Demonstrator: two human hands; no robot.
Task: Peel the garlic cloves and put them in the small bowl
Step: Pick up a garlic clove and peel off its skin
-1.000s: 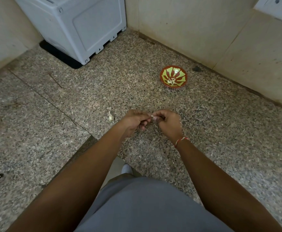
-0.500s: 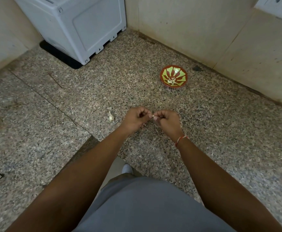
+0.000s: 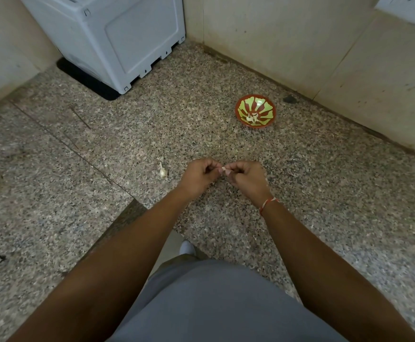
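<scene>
Nearest the camera, a grey garment (image 3: 216, 304) fills the bottom of the view, with both forearms reaching out over the speckled stone counter (image 3: 325, 193). Compared with a second ago, the two hands have stayed in the same spot and remain knuckle to knuckle; only the fingers have shifted slightly around the clove. The left hand (image 3: 199, 175) has its fingers curled, its tips pinching one end of the garlic clove (image 3: 224, 169). The right hand (image 3: 247, 175), with a red and white thread (image 3: 268, 204) at its wrist, also has curled fingers and pinches the other end of that clove. The clove is held just above the counter, between the two hands.

Just left of the left hand, a second garlic clove (image 3: 162, 171) lies on the counter, unmoved since the earlier picture.

Farther off and to the right, near the wall, sits the small bowl (image 3: 255, 114), red with green petals, holding a few pale peeled cloves (image 3: 252, 117). At far left stands a grey plastic box (image 3: 117, 38).
</scene>
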